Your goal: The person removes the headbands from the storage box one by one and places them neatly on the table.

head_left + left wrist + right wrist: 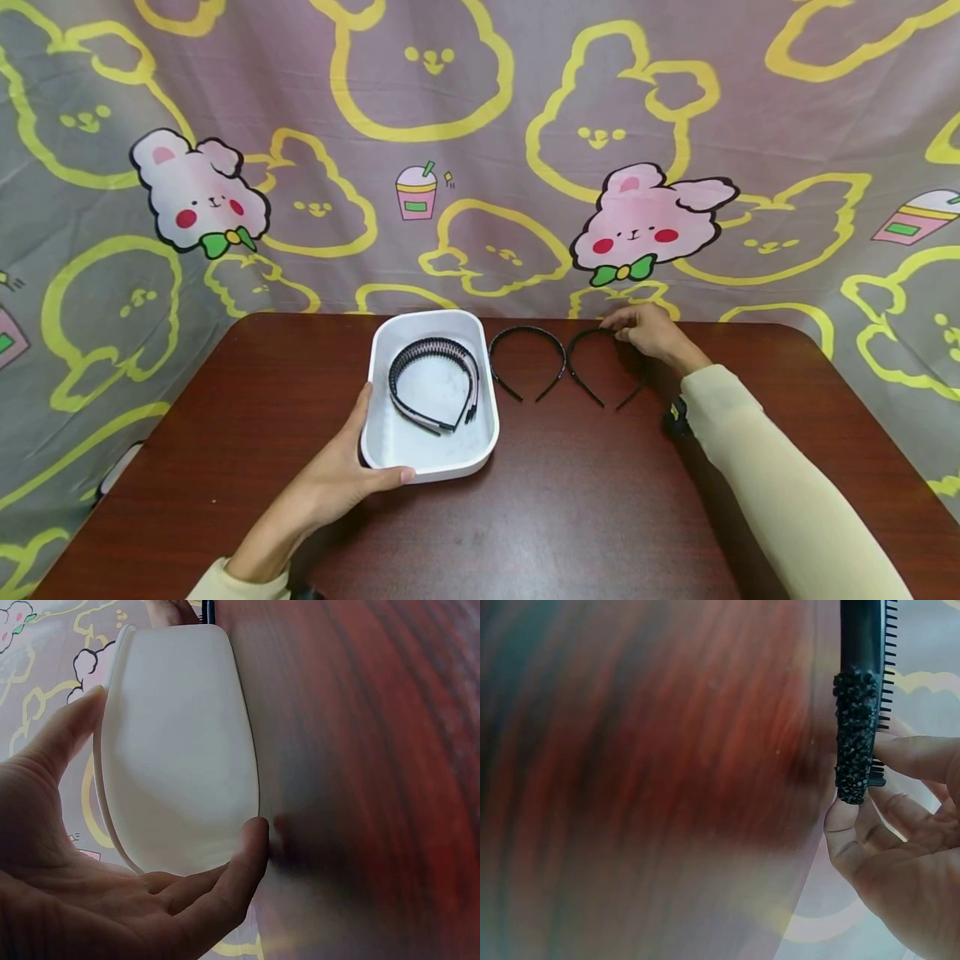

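My left hand [330,475] grips the near left corner of a white rounded tub [487,450], its thumb at the near rim. The left wrist view shows its fingers curled against the tub's outer wall [172,735]. Inside the tub lie several nested headbands [431,346], black and pinkish, some with comb teeth. At the back of the table, my right hand [648,329] pinches the top of a black headband [570,358]. Up close, this headband [857,712] has a rough, glittery section and comb teeth along one edge. Another black headband [527,329] lies between it and the tub.
The dark reddish wooden table [585,500] has rounded back corners. Right behind its back edge hangs a curtain [480,175] printed with cartoon rabbits and cups. A small white object [120,471] shows past the table's left edge.
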Tool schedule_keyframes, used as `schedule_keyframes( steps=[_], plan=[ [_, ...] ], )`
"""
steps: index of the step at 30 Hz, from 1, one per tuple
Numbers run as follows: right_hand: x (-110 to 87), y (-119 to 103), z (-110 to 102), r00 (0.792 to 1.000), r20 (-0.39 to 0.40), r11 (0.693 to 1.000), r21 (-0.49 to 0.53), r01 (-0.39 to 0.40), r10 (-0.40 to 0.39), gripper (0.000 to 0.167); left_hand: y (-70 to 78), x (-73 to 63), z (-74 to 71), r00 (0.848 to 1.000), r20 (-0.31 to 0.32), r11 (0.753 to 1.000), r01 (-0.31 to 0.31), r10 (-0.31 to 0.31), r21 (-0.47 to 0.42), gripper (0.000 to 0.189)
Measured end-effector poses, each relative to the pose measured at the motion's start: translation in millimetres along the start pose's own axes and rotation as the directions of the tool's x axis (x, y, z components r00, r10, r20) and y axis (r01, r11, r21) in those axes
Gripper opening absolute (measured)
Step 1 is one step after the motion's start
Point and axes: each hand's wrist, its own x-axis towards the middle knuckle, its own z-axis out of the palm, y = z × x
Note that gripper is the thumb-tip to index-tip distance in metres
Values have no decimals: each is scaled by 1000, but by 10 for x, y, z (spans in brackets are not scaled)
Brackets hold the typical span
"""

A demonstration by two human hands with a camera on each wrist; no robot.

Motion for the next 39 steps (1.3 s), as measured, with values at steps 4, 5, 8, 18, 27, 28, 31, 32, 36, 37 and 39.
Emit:
schedule_keyframes(
  steps=[4,5,8,18,27,28,31,32,36,37,39],
  plan=[
    [11,-4,2,1000,-6,1000,-20,8,-8,26,2,-1,-7,1000,0,1000,8,-8,14,137],
    [13,-6,2,1000,-6,1000,-22,8,-8,26,3,0,-8,1000,0,1000,9,-9,15,137],
    [10,-9,1,1000,-2,1000,-18,-1,1,27,2,-2,-7,1000,2,1000,9,-9,17,137],
    [27,-16,13,1000,21,1000,-10,-14,14,28,7,-5,-4,1000,2,1000,5,-5,4,136],
    [33,-42,20,1000,18,999,-29,-14,15,28,1,-4,-3,1000,-1,1000,1,-1,-4,136],
    [31,-44,18,1000,19,999,-30,-15,16,28,-1,-3,-3,1000,-1,1000,0,0,-5,136],
    [31,-47,15,999,27,1000,-24,-18,18,28,-4,0,-2,1000,-2,1000,-5,5,-8,136],
    [30,-47,14,999,30,1000,-24,-19,19,28,-5,1,-2,1000,-2,1000,-8,8,-9,136],
    [39,-39,17,999,34,1000,-25,-15,15,28,-8,2,-2,1000,-2,1000,-12,12,-10,136],
    [43,-35,19,999,32,1000,-25,-13,14,28,-9,2,-2,1000,-2,1000,-11,11,-11,136],
    [52,-28,26,1000,26,999,-31,-7,8,28,-9,0,-2,1000,0,1000,-5,5,-12,136]
  ],
)
